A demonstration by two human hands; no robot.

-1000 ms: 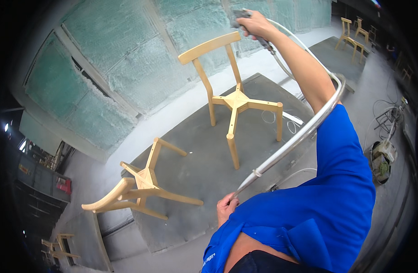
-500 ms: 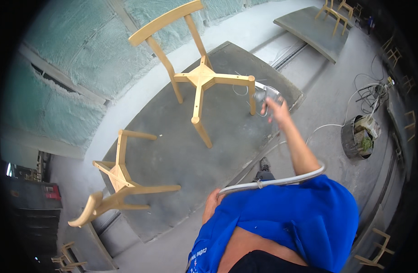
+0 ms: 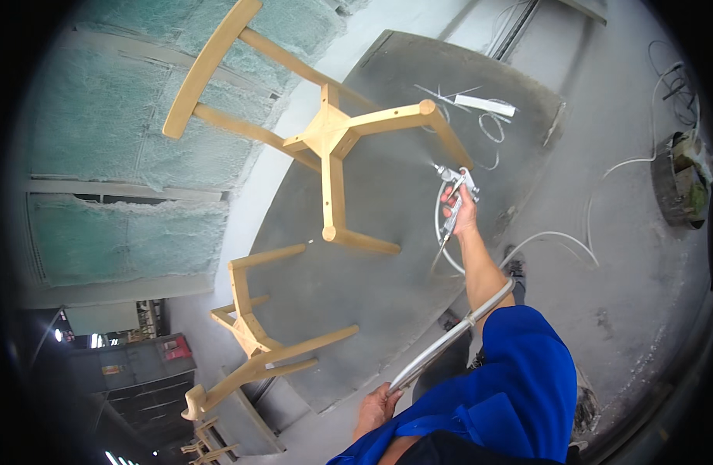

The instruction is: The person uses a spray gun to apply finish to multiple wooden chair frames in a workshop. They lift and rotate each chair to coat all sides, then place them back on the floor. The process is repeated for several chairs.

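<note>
Lower centre of the frame: the left hand (image 3: 378, 409) is closed around the pale hose (image 3: 449, 339), a light, flexible line best gripped along its run. Centre: a bare wooden chair frame (image 3: 329, 139), rigid, stands on the grey platform (image 3: 387, 256). Right of centre: the right hand (image 3: 460, 211) is wrapped round the metal spray gun (image 3: 454, 186), apparently by its handle, nozzle near a chair leg.
</note>
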